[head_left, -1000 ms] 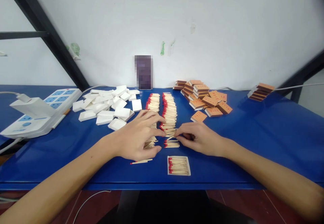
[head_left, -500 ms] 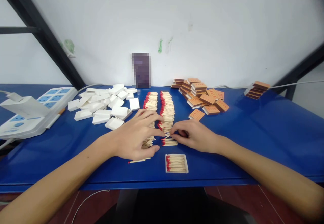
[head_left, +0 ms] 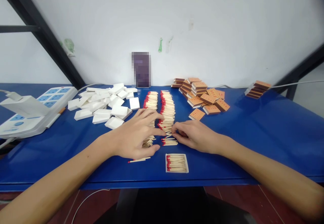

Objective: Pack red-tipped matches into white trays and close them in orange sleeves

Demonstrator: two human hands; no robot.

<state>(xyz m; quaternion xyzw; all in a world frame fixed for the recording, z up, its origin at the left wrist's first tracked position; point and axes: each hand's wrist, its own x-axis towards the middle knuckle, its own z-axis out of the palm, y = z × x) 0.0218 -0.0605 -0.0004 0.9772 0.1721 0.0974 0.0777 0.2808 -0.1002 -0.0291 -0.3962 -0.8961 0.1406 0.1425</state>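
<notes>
At the center of the frame, a person's left hand (head_left: 140,134) arches, fingers spread and gripping nothing visible, over the lower part of a row of red-tipped matches (head_left: 151,99), its forefinger reaching across to the edge of a second row (head_left: 168,107) just to the right. The right hand (head_left: 193,134), right of center, brings thumb and forefinger together at the bare wooden ends of that second row; whether a match is pinched between them cannot be told. Just below the fingertips, a small group of matches (head_left: 170,142) lies side by side, red heads to the left. Below it, at lower center, a shallow white tray (head_left: 187,164) holds more matches, heads likewise to the left, while a few loose matches (head_left: 138,160) rest under the left hand. Farther out on the blue table (head_left: 253,126), white cardboard trays (head_left: 97,101) are heaped left of center, and orange matchbox sleeves (head_left: 199,92) are piled right of center, with a leaning stack (head_left: 258,89) of similar ones at right. A power strip (head_left: 59,94) carrying a white adapter (head_left: 26,106) occupies the left side of the frame. Behind the rows, a dark, pixelated rectangle (head_left: 141,69) stands upright near the pale wall (head_left: 215,31), and a black bar (head_left: 50,38) slants through the upper left.
</notes>
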